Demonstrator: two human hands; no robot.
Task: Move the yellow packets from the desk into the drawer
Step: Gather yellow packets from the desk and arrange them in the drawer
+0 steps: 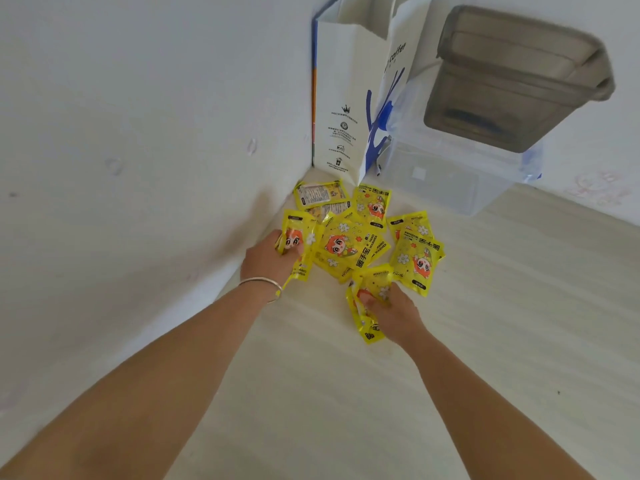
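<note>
Head view: my left hand (268, 256) and right hand (394, 311) each grip glossy cartoon-printed yellow packets (349, 242), heaped at the pale worktop's (502, 323) far left corner.

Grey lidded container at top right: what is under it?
The grey lidded container sits on a clear plastic box. That box's contents are too faint to tell.

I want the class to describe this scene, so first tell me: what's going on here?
A person is gathering yellow hand-warmer packets from a desk corner. The left hand holds one packet, and the right hand holds another. The other packets lie in a pile by the wall, before a paper bag and a clear box. No drawer is in view.
</note>
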